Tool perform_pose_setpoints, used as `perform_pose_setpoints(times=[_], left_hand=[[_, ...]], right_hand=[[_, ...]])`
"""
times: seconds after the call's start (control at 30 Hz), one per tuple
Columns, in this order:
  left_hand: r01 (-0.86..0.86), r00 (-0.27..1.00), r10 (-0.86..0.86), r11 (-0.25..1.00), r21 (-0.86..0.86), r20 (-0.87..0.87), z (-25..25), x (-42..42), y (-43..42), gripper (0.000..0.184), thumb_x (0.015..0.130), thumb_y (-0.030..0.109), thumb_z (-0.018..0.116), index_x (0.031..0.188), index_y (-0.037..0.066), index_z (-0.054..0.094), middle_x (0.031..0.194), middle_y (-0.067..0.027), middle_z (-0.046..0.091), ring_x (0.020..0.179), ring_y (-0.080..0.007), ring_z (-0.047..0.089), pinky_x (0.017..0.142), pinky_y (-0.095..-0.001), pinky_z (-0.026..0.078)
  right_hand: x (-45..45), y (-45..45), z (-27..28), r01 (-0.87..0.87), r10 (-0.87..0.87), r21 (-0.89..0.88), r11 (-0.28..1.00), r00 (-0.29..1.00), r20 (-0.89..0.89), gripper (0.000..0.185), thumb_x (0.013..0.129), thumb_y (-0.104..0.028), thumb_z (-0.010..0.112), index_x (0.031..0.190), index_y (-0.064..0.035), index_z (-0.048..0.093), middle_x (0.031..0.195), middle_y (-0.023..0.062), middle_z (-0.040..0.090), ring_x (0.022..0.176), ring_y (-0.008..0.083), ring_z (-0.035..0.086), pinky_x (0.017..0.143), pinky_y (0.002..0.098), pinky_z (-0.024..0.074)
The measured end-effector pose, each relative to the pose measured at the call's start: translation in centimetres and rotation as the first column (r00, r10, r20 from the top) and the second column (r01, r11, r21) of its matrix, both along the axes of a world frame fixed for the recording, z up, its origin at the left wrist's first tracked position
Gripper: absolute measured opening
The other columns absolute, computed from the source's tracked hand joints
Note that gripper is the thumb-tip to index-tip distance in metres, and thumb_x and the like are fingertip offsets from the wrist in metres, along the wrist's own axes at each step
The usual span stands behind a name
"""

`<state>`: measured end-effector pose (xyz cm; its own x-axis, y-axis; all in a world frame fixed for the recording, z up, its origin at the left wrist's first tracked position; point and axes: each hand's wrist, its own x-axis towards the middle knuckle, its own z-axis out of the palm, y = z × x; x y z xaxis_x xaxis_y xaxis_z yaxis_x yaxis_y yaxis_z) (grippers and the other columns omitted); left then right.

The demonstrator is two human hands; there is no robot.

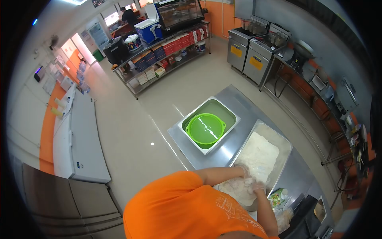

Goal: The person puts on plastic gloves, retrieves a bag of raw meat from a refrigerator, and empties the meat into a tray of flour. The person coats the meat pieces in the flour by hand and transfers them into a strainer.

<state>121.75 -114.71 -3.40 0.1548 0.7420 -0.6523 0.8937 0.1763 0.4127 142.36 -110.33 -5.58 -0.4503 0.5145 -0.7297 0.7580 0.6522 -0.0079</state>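
Note:
A deep steel tray (283, 157) holds white flour-like powder (260, 149), with pale, powder-coated pieces (234, 186) heaped at its near end. Both of my hands seem to be in thin clear gloves and work down in this heap. My left hand (244, 172) comes in from the left side, touching the coated pieces. Close by, my right hand (258, 186) reaches in over the near right edge. Powder and pieces hide the fingers of both hands, so their grip does not show. Left of this tray, a green basin-shaped strainer (206, 128) sits inside another steel tray (234, 115) of liquid.
Both trays stand on a steel table (232, 97). A green-and-white packet (277, 197), a plastic bag (283, 218) and a black item (304, 219) lie at right. Fryers (254, 59) line the back wall; a stocked shelf (171, 53) and a person (129, 16) are farther off.

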Motion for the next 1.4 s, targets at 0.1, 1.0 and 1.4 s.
perform_pose_setpoints(times=[0.1,1.0,1.4], left_hand=[[0.085,0.995,-0.077,0.988,-0.130,0.065,0.8,-0.1,-1.2,0.074,0.096,0.068,0.045,0.128,0.006,0.071,0.135,-0.0185,0.066,0.126,-0.0337,0.062,0.106,-0.0470,0.047],[-0.619,0.733,0.576,0.785,0.006,0.363,-2.7,1.6,-4.8,0.074,0.089,0.051,0.068,0.145,0.005,0.055,0.136,-0.0223,0.064,0.126,-0.0393,0.061,0.107,-0.0409,0.047],[0.094,0.983,-0.118,0.983,0.160,0.144,-0.3,-1.2,-1.7,0.061,0.087,0.055,0.061,0.109,0.000,0.077,0.109,-0.0265,0.073,0.105,-0.0372,0.071,0.093,-0.0472,0.054]], right_hand=[[1.9,-3.2,-3.3,0.460,-0.457,0.000,0.888,0.882,-0.114,0.065,0.105,-0.053,0.036,0.138,-0.0011,0.058,0.135,0.0246,0.062,0.123,0.0432,0.060,0.106,0.0527,0.0474],[-0.5,-2.7,1.4,0.750,-0.640,0.035,0.661,0.588,-0.495,0.048,0.099,-0.035,0.057,0.120,0.0078,0.064,0.114,0.0276,0.070,0.105,0.0449,0.068,0.095,0.0489,0.0529],[-1.5,7.9,-8.8,-0.011,0.116,0.273,0.962,0.922,-0.369,0.058,0.099,-0.030,0.047,0.151,-0.0055,0.045,0.127,0.0296,0.064,0.117,0.0433,0.063,0.100,0.0558,0.0464]])
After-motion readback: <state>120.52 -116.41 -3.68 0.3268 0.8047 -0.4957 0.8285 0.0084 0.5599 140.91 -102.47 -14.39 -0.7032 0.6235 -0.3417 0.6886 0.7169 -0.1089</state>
